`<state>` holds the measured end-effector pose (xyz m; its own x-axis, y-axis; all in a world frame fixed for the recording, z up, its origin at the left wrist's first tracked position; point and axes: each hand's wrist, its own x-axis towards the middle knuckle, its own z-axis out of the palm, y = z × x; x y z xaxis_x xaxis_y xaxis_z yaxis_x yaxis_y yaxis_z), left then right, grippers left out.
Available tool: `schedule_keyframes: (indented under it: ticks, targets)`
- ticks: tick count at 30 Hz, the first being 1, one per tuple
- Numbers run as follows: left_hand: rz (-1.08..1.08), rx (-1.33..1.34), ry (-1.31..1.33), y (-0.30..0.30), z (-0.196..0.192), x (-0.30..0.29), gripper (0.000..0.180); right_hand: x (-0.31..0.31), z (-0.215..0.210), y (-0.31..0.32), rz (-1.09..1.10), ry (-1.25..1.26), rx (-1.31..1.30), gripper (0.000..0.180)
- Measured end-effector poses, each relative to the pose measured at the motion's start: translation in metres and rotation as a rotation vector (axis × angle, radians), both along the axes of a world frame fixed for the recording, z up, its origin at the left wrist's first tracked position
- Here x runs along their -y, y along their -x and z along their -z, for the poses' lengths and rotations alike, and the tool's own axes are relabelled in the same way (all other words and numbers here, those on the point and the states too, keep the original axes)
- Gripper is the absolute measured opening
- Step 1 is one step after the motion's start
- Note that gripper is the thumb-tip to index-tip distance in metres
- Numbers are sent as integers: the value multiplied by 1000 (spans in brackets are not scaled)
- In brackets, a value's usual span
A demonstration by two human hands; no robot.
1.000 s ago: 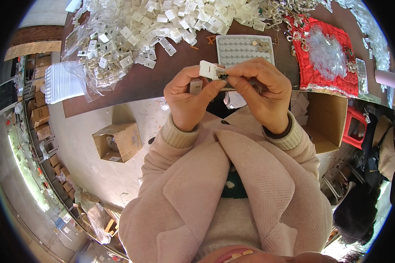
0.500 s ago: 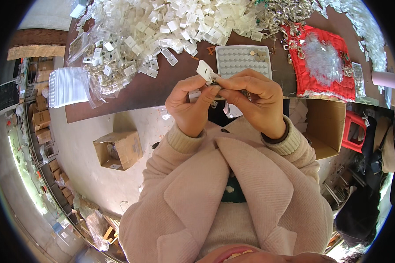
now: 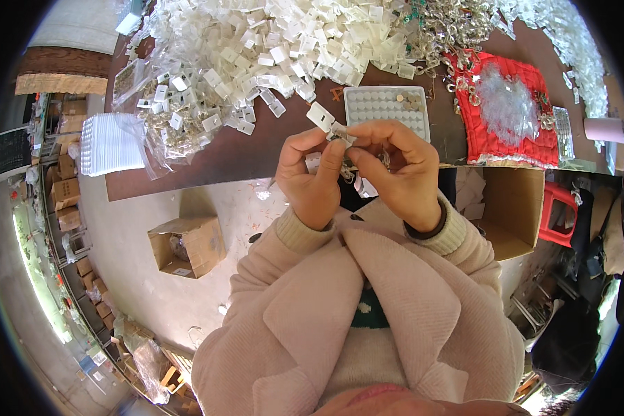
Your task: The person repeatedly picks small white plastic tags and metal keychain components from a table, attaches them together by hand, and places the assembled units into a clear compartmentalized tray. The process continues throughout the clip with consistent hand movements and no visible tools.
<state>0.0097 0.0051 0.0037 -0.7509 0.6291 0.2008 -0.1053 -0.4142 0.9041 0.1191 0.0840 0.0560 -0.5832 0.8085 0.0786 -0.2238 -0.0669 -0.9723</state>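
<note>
Above the table's near edge my two hands meet, fingertips almost touching. Pinched between thumb and fingers of my left hand (image 3: 313,182) is a small white plastic card (image 3: 319,116) with a dark slot, standing up past the fingertips. My right hand (image 3: 401,170) is closed on a small shiny metal piece with a clear plastic bit at the card's lower end; fingers hide much of it. Just beyond the hands lies a white dimpled tray (image 3: 371,123) with a few round coin-like discs (image 3: 408,102) in its far right corner.
A big heap of white plastic cards (image 3: 270,48) covers the far table. Metal clasps (image 3: 457,28) lie right of it. A red cloth (image 3: 523,142) bears clear plastic pieces. Stacked white trays (image 3: 111,145) stand left. Cardboard boxes (image 3: 204,243) and a red stool (image 3: 558,215) are below.
The white card has tilted further left and sits slightly lower. Both hands have shifted a little, fingers still together, and more of the metal and clear plastic shows between them.
</note>
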Motion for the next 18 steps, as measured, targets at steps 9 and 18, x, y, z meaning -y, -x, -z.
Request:
schedule_keyframes:
  ticks: [9,18]
  targets:
    - [45,-19,-59,-3,-6,-1,23,-7,-12,-6,40,-341,120,21]
    - [204,408,-147,0,-19,4,15,-2,0,6,-75,118,-110,13]
